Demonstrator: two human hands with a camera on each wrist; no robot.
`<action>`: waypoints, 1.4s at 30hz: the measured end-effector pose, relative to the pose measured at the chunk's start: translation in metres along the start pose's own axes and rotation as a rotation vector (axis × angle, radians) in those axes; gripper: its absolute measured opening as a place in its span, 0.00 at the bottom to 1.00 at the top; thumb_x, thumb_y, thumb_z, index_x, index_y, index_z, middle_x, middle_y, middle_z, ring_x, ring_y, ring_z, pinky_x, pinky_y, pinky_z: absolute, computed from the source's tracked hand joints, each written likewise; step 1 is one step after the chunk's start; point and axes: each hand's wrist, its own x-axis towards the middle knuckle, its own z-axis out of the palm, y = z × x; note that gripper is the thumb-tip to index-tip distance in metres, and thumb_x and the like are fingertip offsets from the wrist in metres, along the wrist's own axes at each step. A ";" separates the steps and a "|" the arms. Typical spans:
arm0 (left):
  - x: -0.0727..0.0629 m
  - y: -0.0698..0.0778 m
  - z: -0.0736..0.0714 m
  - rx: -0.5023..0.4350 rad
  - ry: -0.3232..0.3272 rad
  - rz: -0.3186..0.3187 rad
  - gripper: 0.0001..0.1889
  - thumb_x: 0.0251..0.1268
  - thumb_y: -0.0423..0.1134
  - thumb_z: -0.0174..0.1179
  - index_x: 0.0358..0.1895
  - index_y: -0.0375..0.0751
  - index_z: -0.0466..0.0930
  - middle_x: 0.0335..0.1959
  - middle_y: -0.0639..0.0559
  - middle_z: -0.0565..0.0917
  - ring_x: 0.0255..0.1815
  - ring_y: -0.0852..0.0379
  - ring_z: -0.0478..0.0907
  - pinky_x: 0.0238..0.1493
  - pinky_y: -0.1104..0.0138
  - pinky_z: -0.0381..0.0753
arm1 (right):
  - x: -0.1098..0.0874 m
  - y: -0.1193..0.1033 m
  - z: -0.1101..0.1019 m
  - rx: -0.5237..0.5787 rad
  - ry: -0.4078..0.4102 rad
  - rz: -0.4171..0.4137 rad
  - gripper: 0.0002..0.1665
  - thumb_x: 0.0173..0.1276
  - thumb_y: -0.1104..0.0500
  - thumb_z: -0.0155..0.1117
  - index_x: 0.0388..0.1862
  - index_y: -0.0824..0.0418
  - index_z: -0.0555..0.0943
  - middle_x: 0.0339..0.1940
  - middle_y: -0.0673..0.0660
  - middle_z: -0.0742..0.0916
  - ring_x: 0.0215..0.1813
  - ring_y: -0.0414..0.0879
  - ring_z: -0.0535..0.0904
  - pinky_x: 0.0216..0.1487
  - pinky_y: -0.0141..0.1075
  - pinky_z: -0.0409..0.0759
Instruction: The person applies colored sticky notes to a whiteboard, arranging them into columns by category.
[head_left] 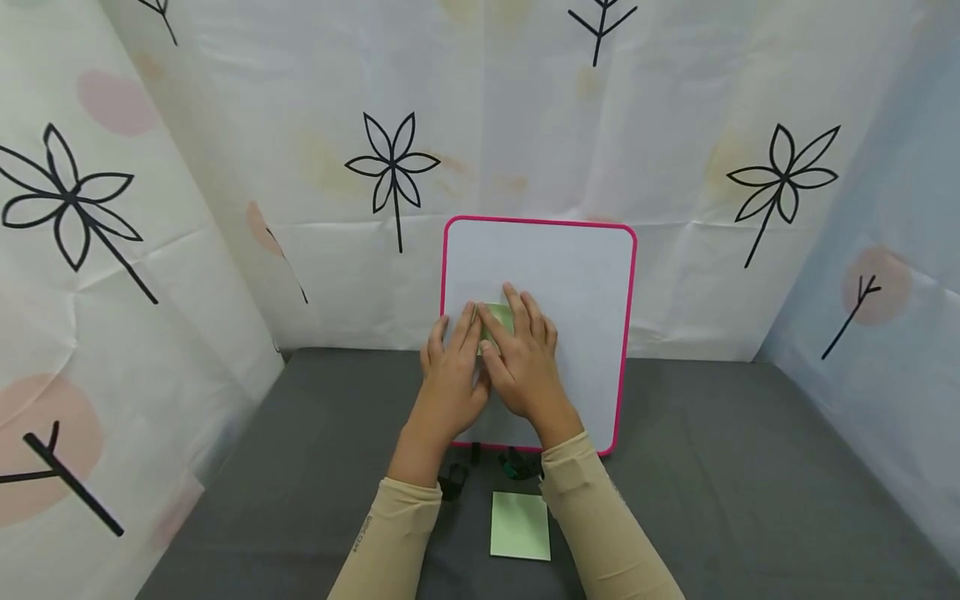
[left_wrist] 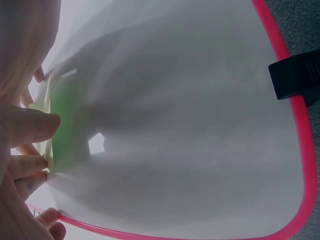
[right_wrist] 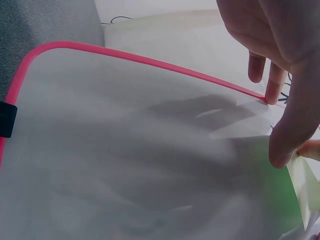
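A whiteboard (head_left: 588,333) with a pink rim stands upright before me. On its face, a light green sticky note (head_left: 501,317) sits between my hands, partly covered by fingers. My left hand (head_left: 450,379) touches the note's left side with extended fingers. My right hand (head_left: 525,358) lies across the note, its index fingertip near the upper left corner and its thumb low on it. In the left wrist view, the note's near edge (left_wrist: 49,130) stands out from the board, over a green reflection. The right wrist view shows my right thumb (right_wrist: 282,145) against the note.
A pad of light green sticky notes (head_left: 520,525) lies on the dark grey table (head_left: 705,483) between my forearms. Black clips (left_wrist: 295,77) hold the board's lower rim. A patterned cloth (head_left: 525,108) hangs behind the board and at both sides.
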 end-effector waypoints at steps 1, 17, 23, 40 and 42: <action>0.000 0.000 0.000 -0.002 -0.002 -0.003 0.39 0.84 0.45 0.56 0.87 0.43 0.47 0.90 0.51 0.45 0.89 0.35 0.38 0.81 0.32 0.48 | 0.000 0.000 0.000 -0.002 -0.001 0.001 0.34 0.85 0.41 0.37 0.85 0.47 0.66 0.91 0.54 0.48 0.90 0.57 0.39 0.80 0.64 0.45; 0.003 -0.001 0.000 -0.010 -0.018 -0.028 0.40 0.78 0.42 0.62 0.86 0.38 0.54 0.90 0.52 0.45 0.88 0.35 0.40 0.78 0.31 0.50 | -0.002 0.008 -0.007 -0.017 0.025 0.027 0.34 0.84 0.40 0.40 0.83 0.47 0.69 0.91 0.54 0.49 0.89 0.57 0.40 0.79 0.65 0.45; 0.002 0.000 0.000 -0.013 -0.002 -0.016 0.40 0.75 0.40 0.64 0.85 0.36 0.57 0.90 0.51 0.47 0.87 0.34 0.41 0.79 0.31 0.48 | -0.006 0.013 -0.011 -0.012 0.036 0.039 0.36 0.85 0.36 0.37 0.83 0.46 0.69 0.91 0.54 0.49 0.90 0.57 0.39 0.80 0.66 0.45; 0.001 -0.001 0.001 0.007 0.000 -0.021 0.40 0.75 0.40 0.65 0.84 0.36 0.57 0.90 0.51 0.48 0.87 0.34 0.43 0.78 0.32 0.51 | -0.014 0.024 -0.023 -0.012 0.090 0.079 0.35 0.84 0.35 0.41 0.80 0.48 0.73 0.90 0.59 0.53 0.89 0.59 0.43 0.78 0.67 0.47; 0.001 0.000 0.000 0.010 0.008 -0.016 0.40 0.74 0.40 0.65 0.84 0.36 0.57 0.90 0.50 0.49 0.87 0.34 0.43 0.78 0.32 0.51 | -0.014 0.026 -0.026 -0.013 0.102 0.080 0.35 0.84 0.36 0.43 0.80 0.49 0.74 0.90 0.59 0.53 0.89 0.59 0.43 0.78 0.67 0.47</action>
